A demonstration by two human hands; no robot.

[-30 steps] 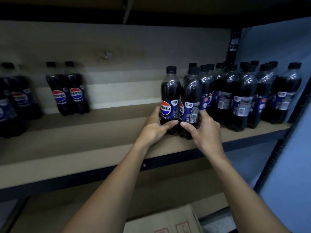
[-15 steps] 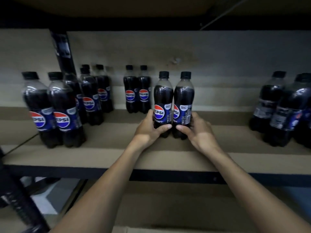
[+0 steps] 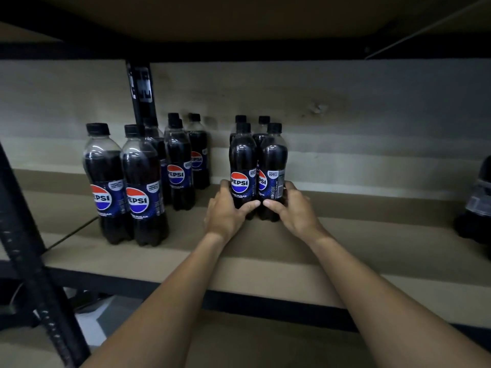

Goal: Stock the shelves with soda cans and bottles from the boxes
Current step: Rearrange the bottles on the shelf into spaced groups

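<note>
Two dark Pepsi bottles stand side by side on the wooden shelf (image 3: 372, 245). My left hand (image 3: 225, 211) grips the left bottle (image 3: 242, 160) low on its body, thumb across the front. My right hand (image 3: 292, 208) grips the right bottle (image 3: 273, 160) the same way. Directly behind them stand two more bottles (image 3: 263, 128), only their caps and shoulders showing. The bottles' bases are hidden by my hands, so I cannot tell whether they rest on the shelf.
A group of several Pepsi bottles (image 3: 140, 187) stands on the shelf to the left. A black upright post (image 3: 140, 94) rises behind them, another black post (image 3: 39, 261) at near left. One bottle (image 3: 478, 203) shows at the right edge. A lower shelf lies below.
Both hands carried the two bottles leftward from the packed right end of the shelf and further back, up against the pair near the wall. My view swung left with them.
</note>
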